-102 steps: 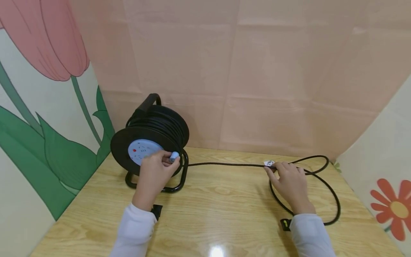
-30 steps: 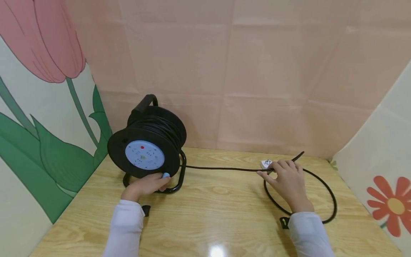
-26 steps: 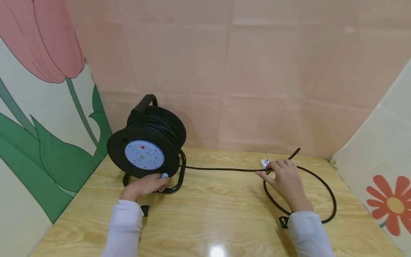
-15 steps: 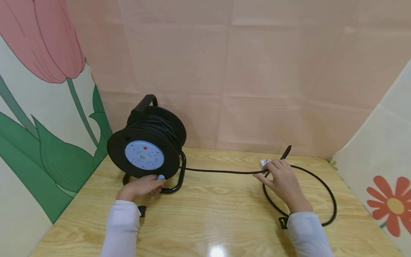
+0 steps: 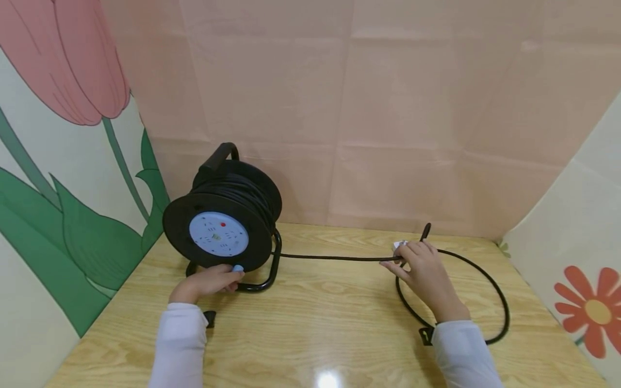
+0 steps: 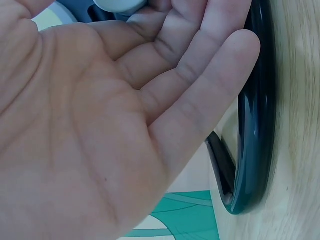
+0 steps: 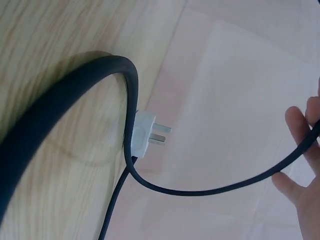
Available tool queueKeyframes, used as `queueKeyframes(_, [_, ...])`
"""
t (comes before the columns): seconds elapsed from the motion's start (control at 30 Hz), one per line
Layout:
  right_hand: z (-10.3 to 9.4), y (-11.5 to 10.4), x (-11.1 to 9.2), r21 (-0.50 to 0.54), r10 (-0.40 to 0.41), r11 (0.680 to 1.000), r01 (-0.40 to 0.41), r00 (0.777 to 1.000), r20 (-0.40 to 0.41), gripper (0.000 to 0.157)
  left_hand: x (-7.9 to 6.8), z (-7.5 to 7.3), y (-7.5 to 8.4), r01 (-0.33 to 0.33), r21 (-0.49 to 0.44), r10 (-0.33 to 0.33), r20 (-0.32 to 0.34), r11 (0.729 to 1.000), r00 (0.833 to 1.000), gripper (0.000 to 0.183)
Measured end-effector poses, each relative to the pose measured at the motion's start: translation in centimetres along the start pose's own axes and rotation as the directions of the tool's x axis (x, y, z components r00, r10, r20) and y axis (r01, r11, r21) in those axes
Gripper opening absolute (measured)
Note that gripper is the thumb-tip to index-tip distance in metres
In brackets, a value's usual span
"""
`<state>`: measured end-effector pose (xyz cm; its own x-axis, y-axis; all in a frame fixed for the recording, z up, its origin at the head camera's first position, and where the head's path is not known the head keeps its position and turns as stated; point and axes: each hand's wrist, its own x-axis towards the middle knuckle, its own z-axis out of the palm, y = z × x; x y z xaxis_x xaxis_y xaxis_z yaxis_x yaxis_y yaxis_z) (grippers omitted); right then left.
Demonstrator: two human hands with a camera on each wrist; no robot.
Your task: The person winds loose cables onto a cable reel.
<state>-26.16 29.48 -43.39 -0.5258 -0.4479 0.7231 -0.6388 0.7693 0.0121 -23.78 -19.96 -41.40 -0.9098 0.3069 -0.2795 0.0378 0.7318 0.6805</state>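
A black cable reel [image 5: 237, 191] stands at the left of the table on a tubular frame [image 5: 274, 269], with a pale blue socket disc [image 5: 218, 233] on its front. My left hand [image 5: 206, 281] holds the reel's light blue crank knob [image 5: 237, 268] at the disc's lower edge; in the left wrist view the knob [image 6: 120, 4] lies by the fingers. From the reel a black cable [image 5: 335, 258] runs right to my right hand [image 5: 429, 277], which pinches it between thumb and fingers. Beside those fingers lies a white plug [image 5: 399, 246], its metal prongs plain in the right wrist view.
Past my right hand the cable makes a loop [image 5: 504, 302] on the wooden table [image 5: 330, 323]. The reel's carry handle [image 5: 218, 157] points up and back. A pink sheet [image 5: 339, 108] hangs behind, and printed flower panels flank both sides.
My left hand has brought the knob from the reel's right side down and left, turning the drum. The right hand has shifted slightly left, and the loose cable's back loop has drawn in.
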Motion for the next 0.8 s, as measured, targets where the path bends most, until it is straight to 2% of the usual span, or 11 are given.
queueKeyframes(0.17, [-0.2,-0.1,-0.1,0.009,-0.023,1.000,0.023,1.000,0.011,0.040,-0.1,-0.2,-0.5,-0.008,-0.021,0.008,-0.007,1.000,1.000,0.041])
queueKeyframes(0.33, [-0.4,-0.3,0.1,-0.005,-0.021,1.000,0.021,1.000,0.015,0.049,-0.3,-0.3,-0.9,-0.028,-0.038,0.028,-0.011,0.999,1.000,0.039])
queueKeyframes(0.53, [-0.5,-0.2,0.0,0.003,-0.014,1.000,0.014,1.000,0.025,0.047,-0.2,-0.4,-1.7,-0.042,-0.095,0.041,-0.015,0.995,0.999,0.040])
queueKeyframes(0.8, [-1.3,0.8,-0.7,-0.111,0.104,0.989,-0.100,0.994,0.030,0.049,-0.4,-0.7,-3.0,-0.085,-0.172,0.077,-0.050,0.981,0.996,0.037])
